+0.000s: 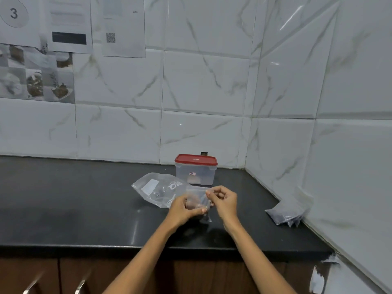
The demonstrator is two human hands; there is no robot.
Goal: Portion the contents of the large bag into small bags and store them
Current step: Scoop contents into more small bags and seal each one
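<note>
Both hands over the dark counter (84,198), a small bag (198,200) held between them. Left hand (183,210) grips its lower part, brown contents inside; right hand (224,201) pinches the top edge. Large bag (157,189) lies flat just behind the left hand. Red-lidded box (196,169) beyond both hands, shut. Stack of small bags (285,213) well right of the right hand, against the wall.

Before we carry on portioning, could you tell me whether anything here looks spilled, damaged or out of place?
No spill shows on the countertop. One oddity: the wall covering at the lower right looks torn and peeling.
</note>
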